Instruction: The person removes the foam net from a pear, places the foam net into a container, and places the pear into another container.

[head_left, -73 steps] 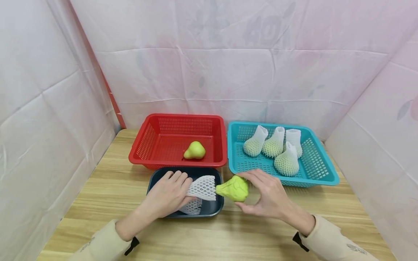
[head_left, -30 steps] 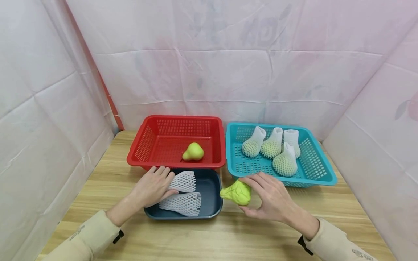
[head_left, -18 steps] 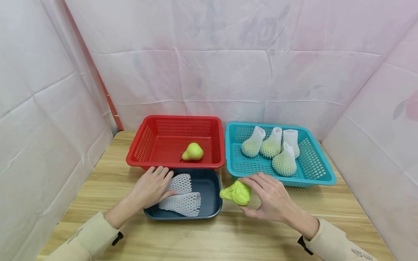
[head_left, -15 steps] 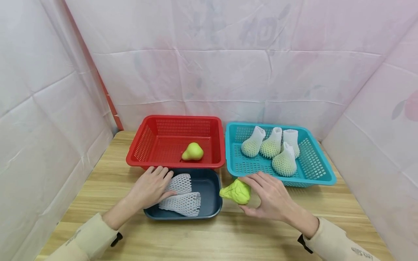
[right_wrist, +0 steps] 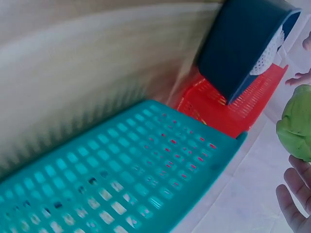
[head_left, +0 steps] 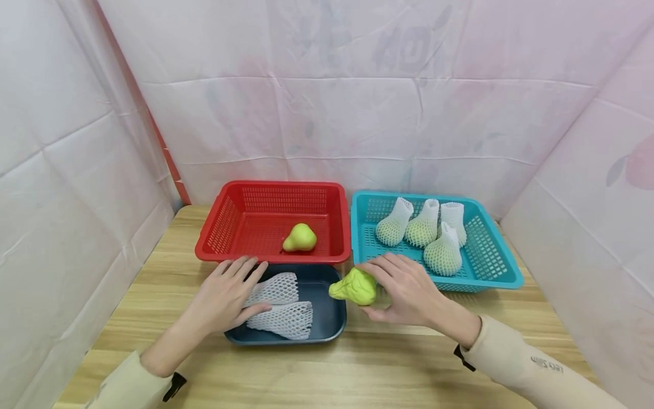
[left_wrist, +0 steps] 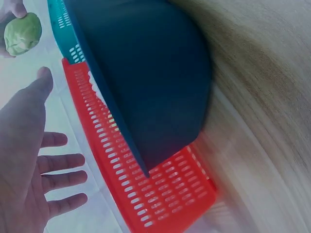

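My right hand (head_left: 403, 292) holds a pear (head_left: 356, 287) in wrinkled yellow-green wrapping between thumb and fingers. Its narrow end points left, beside the right rim of the dark blue tray (head_left: 325, 292). Two white foam net sleeves, an upper one (head_left: 276, 288) and a lower one (head_left: 286, 321), lie in that tray. Over the tray's left side is my left hand (head_left: 219, 298), fingers spread, partly hiding the sleeves' left ends. In the left wrist view, the left hand (left_wrist: 24, 160) has straight fingers and holds nothing. The right wrist view catches the wrapped pear (right_wrist: 297, 124) at its edge.
Behind the tray stands a red basket (head_left: 255, 236) with one bare pear (head_left: 301, 237) inside. To its right, a teal basket (head_left: 485, 255) holds several pears in foam nets (head_left: 442, 255). A pale curtain (head_left: 337, 113) encloses the wooden table (head_left: 357, 369).
My left hand, earlier gripping a foam net sleeve by the pear, has laid it in the tray, let go and risen slightly. The right hand has moved left and away from me with the wrapped pear.
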{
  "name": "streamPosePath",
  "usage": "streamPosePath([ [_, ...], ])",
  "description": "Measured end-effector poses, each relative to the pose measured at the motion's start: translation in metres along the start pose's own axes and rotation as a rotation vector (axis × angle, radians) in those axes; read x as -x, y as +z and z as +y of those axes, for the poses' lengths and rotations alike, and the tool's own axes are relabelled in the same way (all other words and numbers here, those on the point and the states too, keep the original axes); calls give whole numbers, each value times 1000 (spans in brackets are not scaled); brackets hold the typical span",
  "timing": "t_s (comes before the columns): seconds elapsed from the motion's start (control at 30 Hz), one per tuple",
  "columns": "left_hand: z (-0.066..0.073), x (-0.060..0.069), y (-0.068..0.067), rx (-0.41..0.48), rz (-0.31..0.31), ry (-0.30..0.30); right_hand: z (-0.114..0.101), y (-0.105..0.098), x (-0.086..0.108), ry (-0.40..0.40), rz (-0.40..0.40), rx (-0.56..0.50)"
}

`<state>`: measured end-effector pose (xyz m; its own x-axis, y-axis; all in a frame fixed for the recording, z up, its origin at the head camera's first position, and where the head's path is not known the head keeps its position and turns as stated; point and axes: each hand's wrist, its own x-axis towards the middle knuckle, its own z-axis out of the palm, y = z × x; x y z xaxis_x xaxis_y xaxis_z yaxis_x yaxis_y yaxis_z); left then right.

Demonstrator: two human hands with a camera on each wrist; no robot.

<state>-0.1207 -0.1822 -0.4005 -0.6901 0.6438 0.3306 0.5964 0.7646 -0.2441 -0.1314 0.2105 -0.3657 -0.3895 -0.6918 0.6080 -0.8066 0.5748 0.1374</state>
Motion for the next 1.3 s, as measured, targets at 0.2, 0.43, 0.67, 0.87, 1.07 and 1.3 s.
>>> streamPosePath([
  [0.2,-2,5,-5,40,-15,-47,12,-1,-19,-10,-32,-4],
  [0.43,-4,11,-6,74,-61,-109,27,-1,-45,-14,-138,8],
  [0.67,-4,15,-3,93,-70,-132,41,8,-66,-40,-234,37],
  [0.87,-5,17,0,98,-68,-139,57,15,-86,-4,-389,27],
  [1.07,-5,19,1,95,-66,-137,71,27,-102,11,-506,-19],
  [1.3,-4,20,2,86,-73,-135,76,47,-114,29,-645,-25],
])
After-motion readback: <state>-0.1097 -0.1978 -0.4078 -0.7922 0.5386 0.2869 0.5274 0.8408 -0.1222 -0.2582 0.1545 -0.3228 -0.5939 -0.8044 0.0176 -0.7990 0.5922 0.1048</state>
